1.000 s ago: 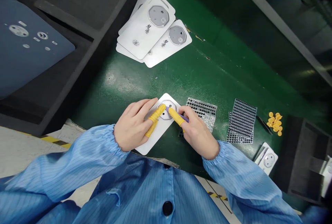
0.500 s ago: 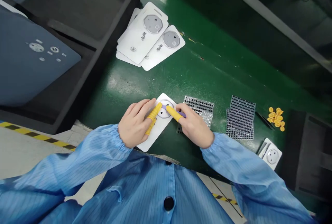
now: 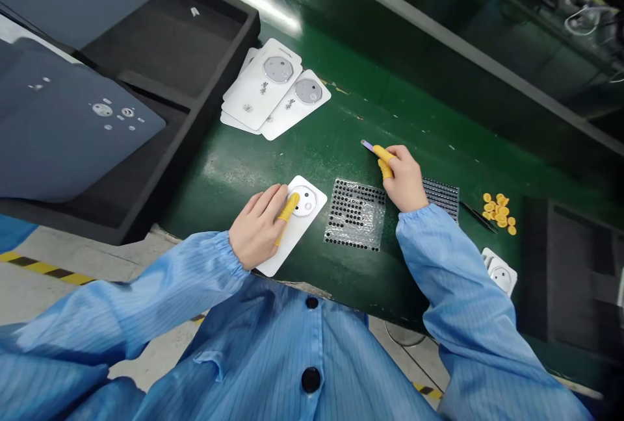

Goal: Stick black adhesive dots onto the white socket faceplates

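A white phone back panel (image 3: 288,242), with an octagonal camera ring and small dark dots, lies tilted on the green bench. My left hand (image 3: 258,226) rests flat across its left side, the yellow-cotted index finger reaching onto the ring. My right hand (image 3: 403,177), in yellow finger cots too, is raised to the right and pinches a slim purple stick-like tool (image 3: 367,145) pointing up-left. Between the hands is a clear sheet (image 3: 355,215) bearing rows of black dots, partly used up. A second dotted sheet (image 3: 441,199) is partly covered by my right forearm.
Several white panels (image 3: 258,93) are stacked at the back left beside a black tray (image 3: 195,109) holding large blue-grey panels (image 3: 82,128). On the right are black tweezers (image 3: 478,216), a pile of yellow finger cots (image 3: 500,210), small white panels (image 3: 501,271) and a dark box (image 3: 560,278).
My right hand has left the camera ring and moved up and right with the purple tool. My left hand stays on the panel. The whole view has shifted slightly.
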Tool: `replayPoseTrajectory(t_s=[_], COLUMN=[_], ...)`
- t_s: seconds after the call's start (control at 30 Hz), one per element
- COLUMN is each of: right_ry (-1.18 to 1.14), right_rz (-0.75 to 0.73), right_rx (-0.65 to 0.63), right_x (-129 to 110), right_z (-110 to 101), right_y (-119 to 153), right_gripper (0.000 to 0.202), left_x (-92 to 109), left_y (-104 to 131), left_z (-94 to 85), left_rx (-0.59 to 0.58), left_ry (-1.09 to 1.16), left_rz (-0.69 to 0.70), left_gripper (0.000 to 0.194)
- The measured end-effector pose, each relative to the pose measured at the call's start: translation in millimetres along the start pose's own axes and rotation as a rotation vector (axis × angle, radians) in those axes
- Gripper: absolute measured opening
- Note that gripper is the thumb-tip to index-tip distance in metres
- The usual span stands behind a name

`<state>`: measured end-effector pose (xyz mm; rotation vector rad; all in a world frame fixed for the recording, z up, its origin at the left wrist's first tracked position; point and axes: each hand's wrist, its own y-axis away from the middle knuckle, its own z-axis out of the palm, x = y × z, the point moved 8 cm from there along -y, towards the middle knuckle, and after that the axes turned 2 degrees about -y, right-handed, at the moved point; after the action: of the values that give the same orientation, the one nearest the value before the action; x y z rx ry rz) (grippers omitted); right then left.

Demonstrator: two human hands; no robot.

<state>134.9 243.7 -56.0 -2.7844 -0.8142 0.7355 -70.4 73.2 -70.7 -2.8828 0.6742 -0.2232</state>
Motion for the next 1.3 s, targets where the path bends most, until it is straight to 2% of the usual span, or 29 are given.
replayPoseTrajectory(t_s=[0.07, 0.17, 0.23, 0.3, 0.37, 0.43, 0.5, 0.57, 0.63, 0.7, 0.77, 0.83, 0.93, 1.0, 1.07, 1.13, 1.3], right_ry=[0.08, 0.063, 0.03, 0.061, 0.148, 0.201, 0.164, 0.086, 0.036, 0.003, -0.042, -0.112, -0.235, -0.25, -0.201, -0.159, -0.123], right_rz=[-0.059, -0.15, -0.197, -0.208, -0.145, -0.033, 0.049, 0.07, 0.067, 0.058, 0.039, -0.021, -0.228, -0.352, -0.392, -0.389, -0.395], right_rx=[0.011, 0.032, -0.05, -0.118, -0.089, -0.023, -0.003, -0.022, -0.026, -0.02, -0.029, -0.07, -0.187, -0.294, -0.376, -0.413, -0.426], right_x=[-13, -56, -84, -96, -84, -56, -26, -3, 8, 6, -10, -38, -95, -123, -135, -135, -131], right_z=[0, 2, 11, 19, 17, 11, 8, 10, 10, 7, 4, 5, 17, 30, 44, 51, 54], right_y=[1, 10, 18, 22, 17, 8, -3, -13, -20, -21, -16, -6, 18, 36, 47, 50, 47], right_gripper=[0.029, 0.029, 0.029, 0.03, 0.031, 0.031, 0.029, 0.025, 0.023, 0.023, 0.023, 0.023, 0.025, 0.033, 0.04, 0.044, 0.042], left_x=[-1, -6, -10, -14, -14, -13, -12, -12, -13, -14, -15, -15, -15, -16, -17, -18, -17], left_y=[-1, 1, 3, 6, 8, 8, 9, 8, 8, 8, 8, 8, 8, 7, 8, 8, 9], left_z=[2.1, 1.1, -1.4, -2.9, -3.5, -4.7, -6.4, -8.0, -8.9, -8.6, -8.0, -8.5, -10.7, -11.1, -10.0, -7.8, -4.7], left_rx=[-0.008, 0.056, 0.132, 0.194, 0.23, 0.255, 0.267, 0.27, 0.266, 0.257, 0.25, 0.253, 0.264, 0.258, 0.244, 0.223, 0.181], left_ry=[0.002, 0.059, 0.09, 0.094, 0.088, 0.09, 0.095, 0.106, 0.12, 0.137, 0.156, 0.168, 0.181, 0.191, 0.197, 0.198, 0.177], left_rz=[0.007, 0.042, 0.071, 0.09, 0.114, 0.131, 0.14, 0.14, 0.133, 0.122, 0.108, 0.097, 0.08, 0.07, 0.061, 0.052, 0.051], left_gripper=[0.03, 0.033, 0.031, 0.029, 0.028, 0.025, 0.022, 0.02, 0.019, 0.021, 0.024, 0.026, 0.027, 0.023, 0.016, 0.012, 0.01])
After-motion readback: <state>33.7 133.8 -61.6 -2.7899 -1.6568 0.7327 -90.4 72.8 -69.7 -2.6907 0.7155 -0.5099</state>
